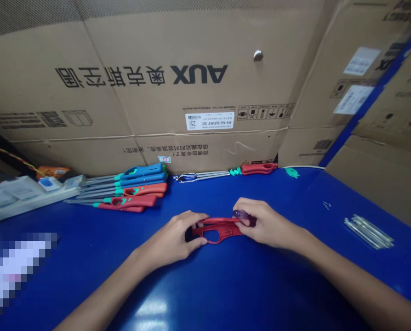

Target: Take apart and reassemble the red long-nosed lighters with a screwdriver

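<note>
Two red plastic handle shells, a thin upper one and a lower red shell (231, 231) with an oval opening, are held between my hands above the blue table. My left hand (181, 234) pinches their left end, fingers on top and thumb below. At the right end, my right hand (259, 220) is closed on the shells, and a dark purple translucent piece (242, 214) shows at its fingers. How far the two shells touch inside my grip is hidden.
Several blue and red lighters (136, 188) lie at the back left beside a white power strip (71, 184). Near the cardboard wall (157, 41) are metal rods (212, 174), a red handle (259, 168) and green pieces (291, 173). Silver tubes (369, 231) lie right.
</note>
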